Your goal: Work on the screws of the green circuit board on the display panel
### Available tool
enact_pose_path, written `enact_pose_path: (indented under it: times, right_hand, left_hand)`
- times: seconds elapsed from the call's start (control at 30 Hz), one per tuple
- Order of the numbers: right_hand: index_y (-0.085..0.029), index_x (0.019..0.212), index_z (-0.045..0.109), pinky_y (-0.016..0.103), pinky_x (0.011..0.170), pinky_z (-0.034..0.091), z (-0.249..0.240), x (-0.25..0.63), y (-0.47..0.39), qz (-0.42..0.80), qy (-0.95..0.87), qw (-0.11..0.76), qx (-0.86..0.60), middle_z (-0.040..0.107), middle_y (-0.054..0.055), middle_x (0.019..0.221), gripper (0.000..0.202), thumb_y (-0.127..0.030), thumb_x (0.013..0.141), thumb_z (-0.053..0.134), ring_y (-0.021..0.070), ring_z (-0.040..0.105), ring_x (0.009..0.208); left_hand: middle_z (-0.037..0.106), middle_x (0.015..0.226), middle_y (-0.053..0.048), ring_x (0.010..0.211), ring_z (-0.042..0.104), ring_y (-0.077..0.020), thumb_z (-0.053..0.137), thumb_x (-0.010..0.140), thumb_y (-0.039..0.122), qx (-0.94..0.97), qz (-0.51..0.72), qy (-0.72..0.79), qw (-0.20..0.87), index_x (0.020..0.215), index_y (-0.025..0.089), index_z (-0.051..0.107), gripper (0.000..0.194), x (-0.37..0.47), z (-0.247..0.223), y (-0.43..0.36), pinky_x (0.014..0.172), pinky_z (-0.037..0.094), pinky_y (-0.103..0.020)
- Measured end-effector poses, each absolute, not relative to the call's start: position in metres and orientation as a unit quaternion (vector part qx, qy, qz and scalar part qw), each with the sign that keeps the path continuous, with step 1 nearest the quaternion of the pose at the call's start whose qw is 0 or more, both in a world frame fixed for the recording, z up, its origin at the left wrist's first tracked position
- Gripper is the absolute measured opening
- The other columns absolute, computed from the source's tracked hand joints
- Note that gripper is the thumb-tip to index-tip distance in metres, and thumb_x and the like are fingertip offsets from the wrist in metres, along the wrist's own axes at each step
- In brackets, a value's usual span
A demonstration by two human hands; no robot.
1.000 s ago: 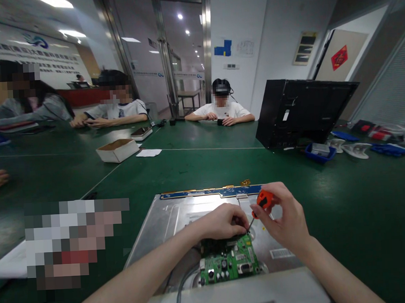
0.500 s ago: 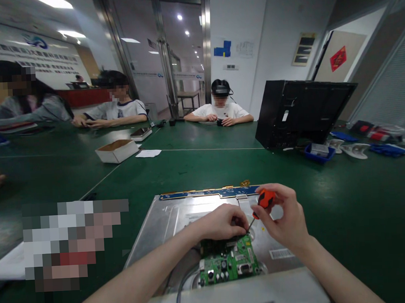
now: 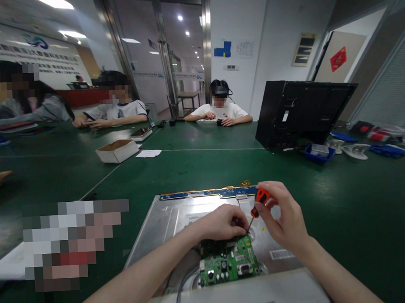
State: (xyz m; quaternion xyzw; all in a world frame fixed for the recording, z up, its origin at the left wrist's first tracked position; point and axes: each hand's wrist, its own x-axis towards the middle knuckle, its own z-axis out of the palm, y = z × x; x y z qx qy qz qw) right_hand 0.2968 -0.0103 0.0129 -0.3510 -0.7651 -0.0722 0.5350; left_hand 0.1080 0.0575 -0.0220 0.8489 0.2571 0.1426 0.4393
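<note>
Right then, my right hand [image 3: 283, 219] gripped the orange screwdriver [image 3: 257, 202]; my left hand [image 3: 223, 222] pinched down on the green circuit board [image 3: 230, 263].

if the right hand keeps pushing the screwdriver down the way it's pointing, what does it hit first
Most likely the top corner of the green circuit board, where the screwdriver tip already sits beside the left hand fingertips. The right hand angles it down and left. Depth is unclear, so the tip may already touch a screw there.

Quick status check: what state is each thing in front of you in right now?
Screwdriver: gripped in right hand, tip down at the circuit board's top corner.
Circuit board: lying on metal panel, pinned by left hand.
Cardboard box: open.
Monitor: upright, back facing us.
</note>
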Motion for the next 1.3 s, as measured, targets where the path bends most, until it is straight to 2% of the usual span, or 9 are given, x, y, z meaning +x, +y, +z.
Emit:
enact_pose_path:
  times: [0.13,0.2,0.33,0.43,0.7,0.93,1.17,1.3]
  right_hand:
    - [-0.025,0.138,0.051,0.025,0.054,0.06,0.014,0.297,-0.011,-0.069,-0.769,0.527,-0.356,0.068,0.009,0.109,0.035,-0.015,0.104,0.049,0.0147,0.071,0.072]
    - [-0.025,0.138,0.05,0.025,0.053,0.059,0.013,0.297,-0.012,-0.06,-0.769,0.526,-0.358,0.07,0.009,0.108,0.035,-0.017,0.104,0.05,0.0147,0.07,0.069]
    - [-0.025,0.132,0.047,0.023,0.048,0.056,0.009,0.297,-0.01,-0.057,-0.756,0.547,-0.355,0.071,0.006,0.101,0.034,-0.024,0.101,0.061,0.0125,0.066,0.059]
    - [-0.026,0.128,0.045,0.024,0.049,0.057,0.005,0.296,-0.009,-0.057,-0.738,0.569,-0.357,0.07,0.004,0.097,0.035,-0.025,0.099,0.064,0.0141,0.068,0.061]
    - [-0.024,0.131,0.047,0.024,0.048,0.056,0.01,0.297,-0.011,-0.064,-0.757,0.54,-0.362,0.068,0.005,0.097,0.031,-0.022,0.102,0.056,0.0125,0.064,0.058]
    - [-0.025,0.139,0.048,0.025,0.054,0.06,0.012,0.297,-0.011,-0.035,-0.769,0.525,-0.364,0.072,0.008,0.104,0.035,-0.016,0.105,0.047,0.0158,0.073,0.07]
    - [-0.025,0.127,0.045,0.024,0.049,0.056,0.001,0.298,-0.009,-0.029,-0.735,0.576,-0.357,0.07,0.004,0.096,0.034,-0.025,0.099,0.064,0.0143,0.067,0.06]
    - [-0.026,0.128,0.043,0.024,0.05,0.057,0.0,0.297,-0.008,-0.018,-0.73,0.583,-0.356,0.07,0.005,0.098,0.034,-0.024,0.1,0.062,0.0144,0.068,0.062]
  left_hand:
    - [0.07,0.076,0.0,0.07,0.062,-0.0148,0.072,0.079,0.011,0.85,0.143,0.257,0.437,0.081,0.016,0.077,0.008,0.108,-0.023,0.057,0.067,0.047,-0.023]
    - [0.071,0.076,0.0,0.07,0.062,-0.0149,0.072,0.08,0.012,0.851,0.143,0.259,0.435,0.081,0.017,0.078,0.007,0.108,-0.023,0.057,0.068,0.048,-0.023]
    - [0.072,0.079,-0.001,0.072,0.063,-0.0154,0.072,0.08,0.012,0.85,0.138,0.259,0.438,0.084,0.016,0.078,0.008,0.108,-0.022,0.057,0.069,0.048,-0.023]
    - [0.073,0.081,-0.001,0.073,0.064,-0.0158,0.073,0.08,0.012,0.848,0.134,0.26,0.441,0.084,0.016,0.078,0.008,0.108,-0.021,0.058,0.069,0.048,-0.023]
    - [0.073,0.081,-0.001,0.075,0.064,-0.0166,0.073,0.08,0.012,0.851,0.13,0.264,0.436,0.083,0.017,0.078,0.008,0.109,-0.019,0.058,0.072,0.048,-0.024]
    - [0.071,0.078,0.0,0.073,0.063,-0.016,0.074,0.08,0.01,0.849,0.133,0.264,0.437,0.08,0.016,0.077,0.006,0.109,-0.019,0.058,0.07,0.047,-0.024]
    - [0.071,0.076,0.001,0.069,0.062,-0.0145,0.073,0.079,0.009,0.845,0.134,0.266,0.444,0.081,0.016,0.077,0.008,0.109,-0.02,0.057,0.068,0.046,-0.022]
    - [0.071,0.076,0.0,0.07,0.062,-0.0148,0.073,0.079,0.009,0.844,0.133,0.268,0.446,0.081,0.016,0.077,0.008,0.109,-0.02,0.057,0.068,0.047,-0.023]
